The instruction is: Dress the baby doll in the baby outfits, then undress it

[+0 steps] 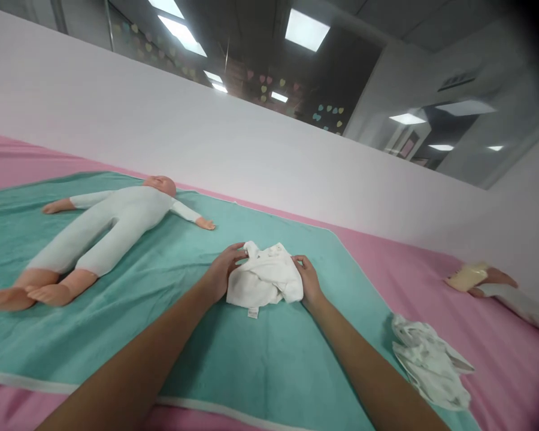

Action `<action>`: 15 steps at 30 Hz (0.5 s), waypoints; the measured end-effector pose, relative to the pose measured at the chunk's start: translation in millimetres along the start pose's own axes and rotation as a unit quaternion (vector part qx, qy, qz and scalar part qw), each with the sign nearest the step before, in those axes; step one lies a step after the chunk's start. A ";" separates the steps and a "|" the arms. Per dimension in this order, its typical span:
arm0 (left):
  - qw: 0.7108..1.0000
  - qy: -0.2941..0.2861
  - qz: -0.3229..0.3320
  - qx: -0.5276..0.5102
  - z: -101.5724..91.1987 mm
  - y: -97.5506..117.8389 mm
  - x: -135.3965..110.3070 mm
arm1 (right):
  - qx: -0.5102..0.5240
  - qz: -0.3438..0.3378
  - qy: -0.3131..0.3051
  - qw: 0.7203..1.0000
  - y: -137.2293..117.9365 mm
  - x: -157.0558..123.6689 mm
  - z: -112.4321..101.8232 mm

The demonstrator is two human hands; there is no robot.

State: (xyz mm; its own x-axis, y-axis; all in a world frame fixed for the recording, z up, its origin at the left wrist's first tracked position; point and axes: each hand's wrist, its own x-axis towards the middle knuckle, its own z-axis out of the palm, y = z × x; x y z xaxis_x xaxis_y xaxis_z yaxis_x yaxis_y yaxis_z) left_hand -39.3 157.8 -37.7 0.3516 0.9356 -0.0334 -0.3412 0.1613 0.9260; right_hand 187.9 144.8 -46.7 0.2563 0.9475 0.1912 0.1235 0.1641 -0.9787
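Observation:
A small white baby garment (266, 276), bunched and partly folded, is between my two hands over the green towel. Small fasteners seem to run along its top edge, and a label hangs from its lower edge. My left hand (227, 269) grips the garment's left side near the top, thumb and fingers closed on the cloth. On the opposite side my right hand (308, 276) holds the right edge, its fingers curled against the fabric. Parts of the fingertips are hidden by the cloth.
To the left, a baby doll (130, 209) in a pale bodysuit lies on its back on the green towel (296, 359). A crumpled white patterned garment (431, 359) rests at the right. Another doll (498, 284) lies partly visible on the pink sheet (399, 269). A white wall (233, 155) stands behind.

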 end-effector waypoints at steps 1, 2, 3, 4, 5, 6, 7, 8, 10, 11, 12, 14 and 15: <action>0.999 0.015 -0.007 0.036 -1.4 -0.8 3.3 | -0.005 0.001 0.002 1.000 7.9 2.1 -0.9; 0.995 0.029 -0.002 0.092 -1.3 -2.4 6.3 | -0.019 -0.009 0.003 1.000 11.9 3.7 -3.4; 0.986 0.037 0.020 0.163 -0.1 -5.2 8.9 | -0.042 -0.025 0.002 0.999 12.9 4.8 -7.2; 0.969 0.035 0.057 0.238 1.8 -8.8 11.0 | -0.070 -0.042 -0.002 0.997 11.6 5.0 -12.1; 0.946 0.023 0.100 0.309 3.9 -12.8 12.6 | -0.102 -0.057 -0.012 0.993 9.0 4.5 -17.5; 0.921 0.004 0.135 0.367 5.9 -16.7 13.6 | -0.135 -0.064 -0.031 0.988 5.9 3.0 -23.2; 0.900 -0.008 0.152 0.408 7.4 -19.7 14.2 | -0.162 -0.063 -0.056 0.983 2.6 1.0 -28.7; 0.886 -0.005 0.152 0.437 8.2 -21.5 14.5 | -0.190 -0.058 -0.081 0.977 -0.4 -1.6 -33.7; 0.873 0.051 0.128 0.468 7.8 -20.3 14.0 | -0.243 -0.043 -0.132 0.960 -5.8 -6.6 -42.0; 0.869 0.094 0.124 0.471 6.3 -17.3 13.6 | -0.268 -0.036 -0.158 0.950 -8.2 -8.4 -45.2; 0.864 0.140 0.132 0.464 4.1 -13.2 13.2 | -0.295 -0.032 -0.180 0.938 -10.6 -9.5 -47.8; 0.858 0.237 0.175 0.421 -2.8 -3.0 13.0 | -0.345 -0.043 -0.185 0.919 -15.3 -9.4 -52.2; 0.857 0.290 0.200 0.375 -7.4 2.4 13.3 | -0.363 -0.058 -0.154 0.917 -17.8 -8.3 -54.3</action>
State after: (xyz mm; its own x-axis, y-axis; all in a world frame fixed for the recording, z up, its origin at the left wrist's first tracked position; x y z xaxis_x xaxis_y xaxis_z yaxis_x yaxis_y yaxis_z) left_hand -41.9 173.0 -38.7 -0.2302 0.9030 0.3627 0.4001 -0.2519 0.8812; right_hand 235.7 119.1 -26.8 -0.0678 0.9863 0.1505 0.7666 0.1481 -0.6248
